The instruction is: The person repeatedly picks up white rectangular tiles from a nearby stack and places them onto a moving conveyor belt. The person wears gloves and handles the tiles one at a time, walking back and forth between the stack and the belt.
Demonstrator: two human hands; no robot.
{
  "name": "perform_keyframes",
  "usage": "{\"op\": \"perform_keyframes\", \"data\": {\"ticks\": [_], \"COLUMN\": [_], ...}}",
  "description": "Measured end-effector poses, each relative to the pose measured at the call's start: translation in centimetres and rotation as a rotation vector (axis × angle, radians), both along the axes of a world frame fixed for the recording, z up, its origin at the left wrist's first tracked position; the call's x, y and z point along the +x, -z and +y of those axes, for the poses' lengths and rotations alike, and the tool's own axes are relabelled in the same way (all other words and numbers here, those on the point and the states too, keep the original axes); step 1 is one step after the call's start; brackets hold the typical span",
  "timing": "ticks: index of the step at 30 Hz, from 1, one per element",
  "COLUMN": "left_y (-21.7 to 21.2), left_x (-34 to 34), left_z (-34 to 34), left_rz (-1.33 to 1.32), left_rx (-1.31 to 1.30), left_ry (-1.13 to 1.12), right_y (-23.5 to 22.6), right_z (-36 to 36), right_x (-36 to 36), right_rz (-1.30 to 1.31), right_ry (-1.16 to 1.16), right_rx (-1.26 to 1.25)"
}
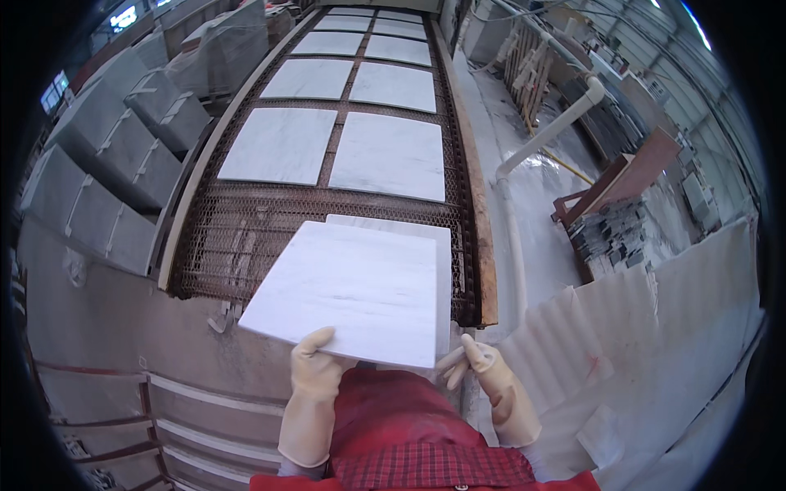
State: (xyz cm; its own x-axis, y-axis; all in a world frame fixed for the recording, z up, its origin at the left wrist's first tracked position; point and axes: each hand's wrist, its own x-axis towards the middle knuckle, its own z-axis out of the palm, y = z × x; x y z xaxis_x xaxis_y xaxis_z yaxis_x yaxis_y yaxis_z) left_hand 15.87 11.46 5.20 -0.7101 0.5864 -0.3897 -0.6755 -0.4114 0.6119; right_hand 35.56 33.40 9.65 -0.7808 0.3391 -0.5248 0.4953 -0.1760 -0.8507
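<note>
A white marble tile with faint grey veins [352,286] is held tilted over the near end of a mesh conveyor belt. My left hand [316,364], in a cream rubber glove, grips its near edge, thumb on top and fingers hidden below. Partly covered by it, a second white tile [443,278] shows along the far and right sides. My right hand [483,364], gloved alike, is just off the near right corner, thumb and fingers apart. Whether its fingertips touch the lower tile I cannot tell.
More white tiles [386,155] lie in two columns along the brown mesh belt [237,221]. Grey wrapped stone stacks [123,155] stand to the left. At right are a white pipe [544,135], a pile of dark stone strips [610,237] and corrugated sheeting [565,344]. Metal rails [213,397] lie lower left.
</note>
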Motion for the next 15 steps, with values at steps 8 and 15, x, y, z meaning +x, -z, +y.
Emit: {"op": "perform_keyframes", "data": {"ticks": [8, 15], "left_y": [1.7, 3.9], "left_x": [-6.4, -13.3], "left_z": [-3.3, -5.7], "left_rz": [0.362, 0.563], "left_rx": [-0.126, -0.351], "left_ry": [-0.331, -0.35], "right_y": [1.4, 7.8], "right_z": [0.3, 1.3], "right_x": [2.4, 4.3], "right_rz": [-0.199, -0.305], "right_ry": [0.233, 0.25], "right_rx": [0.058, -0.037]}}
